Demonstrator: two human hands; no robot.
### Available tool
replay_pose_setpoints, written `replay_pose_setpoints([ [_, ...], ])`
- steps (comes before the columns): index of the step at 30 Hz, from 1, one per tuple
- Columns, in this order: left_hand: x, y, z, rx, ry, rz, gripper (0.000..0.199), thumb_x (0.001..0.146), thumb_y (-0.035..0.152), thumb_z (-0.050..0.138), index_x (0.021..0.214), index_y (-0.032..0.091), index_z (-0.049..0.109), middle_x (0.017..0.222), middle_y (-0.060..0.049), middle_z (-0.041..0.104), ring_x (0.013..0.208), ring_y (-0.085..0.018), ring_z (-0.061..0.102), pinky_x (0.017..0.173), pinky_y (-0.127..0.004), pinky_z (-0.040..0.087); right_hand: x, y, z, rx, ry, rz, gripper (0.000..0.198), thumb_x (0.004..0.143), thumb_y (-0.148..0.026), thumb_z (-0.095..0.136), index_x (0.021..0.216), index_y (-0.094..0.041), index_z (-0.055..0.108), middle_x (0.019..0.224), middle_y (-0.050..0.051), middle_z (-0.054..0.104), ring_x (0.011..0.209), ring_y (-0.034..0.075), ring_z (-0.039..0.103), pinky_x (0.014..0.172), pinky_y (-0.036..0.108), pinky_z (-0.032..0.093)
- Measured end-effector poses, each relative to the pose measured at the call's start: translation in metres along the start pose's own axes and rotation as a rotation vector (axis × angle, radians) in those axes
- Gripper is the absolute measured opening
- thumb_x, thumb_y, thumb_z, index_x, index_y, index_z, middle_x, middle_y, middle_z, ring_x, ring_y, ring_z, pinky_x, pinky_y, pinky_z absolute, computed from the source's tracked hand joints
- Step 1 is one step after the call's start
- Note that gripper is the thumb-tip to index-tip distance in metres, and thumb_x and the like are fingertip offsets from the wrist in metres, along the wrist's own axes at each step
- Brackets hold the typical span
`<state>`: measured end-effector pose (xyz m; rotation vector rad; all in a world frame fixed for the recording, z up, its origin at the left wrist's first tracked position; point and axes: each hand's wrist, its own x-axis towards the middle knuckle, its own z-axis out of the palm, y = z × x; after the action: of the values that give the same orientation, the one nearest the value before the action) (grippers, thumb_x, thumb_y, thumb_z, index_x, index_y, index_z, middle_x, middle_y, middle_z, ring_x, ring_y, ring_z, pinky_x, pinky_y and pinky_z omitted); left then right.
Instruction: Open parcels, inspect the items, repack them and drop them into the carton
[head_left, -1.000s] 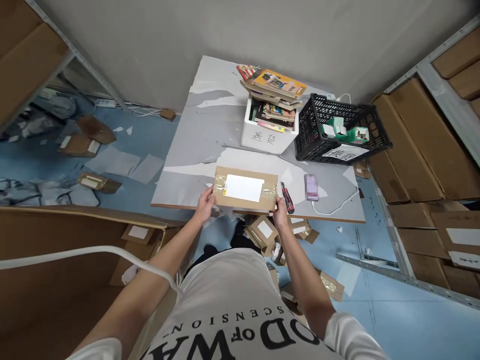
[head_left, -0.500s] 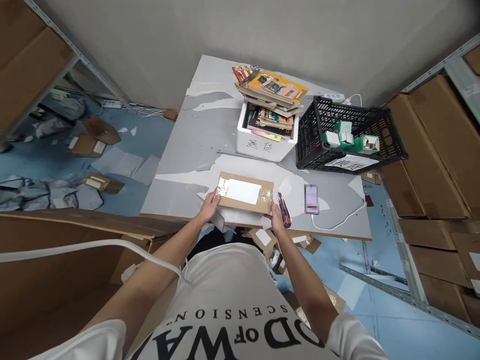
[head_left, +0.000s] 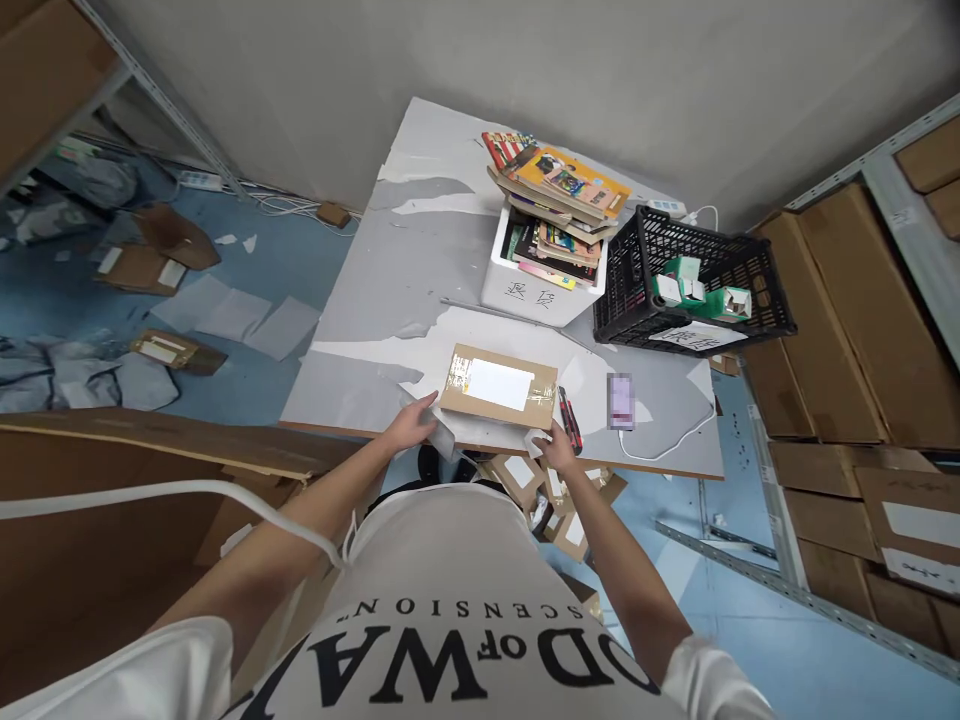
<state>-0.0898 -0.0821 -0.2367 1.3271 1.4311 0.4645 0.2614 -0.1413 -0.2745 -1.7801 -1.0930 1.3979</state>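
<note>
A taped brown cardboard box [head_left: 459,392] with a blank-looking white label [head_left: 501,384] lies flat at the table's front edge. My left hand [head_left: 409,424] is just off its left front corner, fingers stretched out and holding nothing. At the right front corner, my right hand [head_left: 556,450] has its thumb by the cardboard and its fingers apart, close to a loose whitish scrap [head_left: 534,441]; whether it touches either is unclear. A red and black utility knife [head_left: 570,420] rests just right of the box.
Behind the box stands a white foam box [head_left: 540,300] heaped with books [head_left: 574,185]. Beside it is a black crate [head_left: 622,310] with green cartons. A phone [head_left: 620,402] on a cable lies at the right. Cartons litter the floor; shelving flanks both sides.
Both hands held the box by its ends before; now the left has come off it and the right has loosened at its corner. The view has shifted slightly.
</note>
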Motion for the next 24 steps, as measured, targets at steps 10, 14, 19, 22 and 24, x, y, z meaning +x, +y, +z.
replay_pose_setpoints([
  [10,0.007,0.017,0.006,0.224,-0.014,0.063,0.051,0.083,0.047,0.044,0.116,0.015,0.066,0.106,-0.008,0.072,0.092,-0.026,0.065,0.089,-0.035,0.048,-0.012,-0.014,0.024,-0.007,0.137,-0.043,0.039,0.08,-0.042,0.05,0.11,-0.018,0.055,0.116,0.013,0.064,0.109,0.025,0.059,0.099,0.043,0.044],
  [14,0.002,0.03,0.003,0.205,0.053,0.135,0.054,0.084,0.048,0.045,0.125,0.016,0.062,0.109,-0.005,0.071,0.093,-0.023,0.065,0.084,-0.03,0.049,-0.019,-0.034,0.008,-0.033,0.113,-0.077,0.039,0.084,-0.049,0.045,0.109,-0.02,0.054,0.114,0.011,0.064,0.104,0.023,0.061,0.092,0.039,0.047],
  [19,0.009,0.049,0.002,0.361,0.157,0.041,0.048,0.086,0.05,0.044,0.113,0.02,0.071,0.091,-0.006,0.075,0.083,-0.024,0.067,0.075,-0.03,0.048,-0.013,-0.053,0.003,-0.271,0.197,-0.017,0.042,0.086,-0.057,0.036,0.095,-0.021,0.056,0.098,0.009,0.067,0.092,0.024,0.061,0.083,0.037,0.046],
  [22,0.02,0.056,0.003,0.412,0.198,-0.019,0.046,0.087,0.05,0.044,0.107,0.021,0.073,0.098,-0.007,0.074,0.091,-0.025,0.067,0.076,-0.031,0.047,-0.001,-0.057,0.004,-0.345,0.214,0.001,0.044,0.087,-0.06,0.032,0.086,-0.022,0.055,0.091,0.009,0.067,0.087,0.024,0.06,0.079,0.036,0.045],
  [24,0.03,0.059,0.002,0.406,0.2,-0.06,0.044,0.085,0.05,0.048,0.106,0.021,0.073,0.101,-0.007,0.074,0.094,-0.026,0.066,0.076,-0.03,0.047,0.01,-0.058,0.005,-0.349,0.243,0.009,0.045,0.087,-0.062,0.031,0.08,-0.023,0.053,0.085,0.008,0.066,0.082,0.023,0.059,0.076,0.035,0.044],
])
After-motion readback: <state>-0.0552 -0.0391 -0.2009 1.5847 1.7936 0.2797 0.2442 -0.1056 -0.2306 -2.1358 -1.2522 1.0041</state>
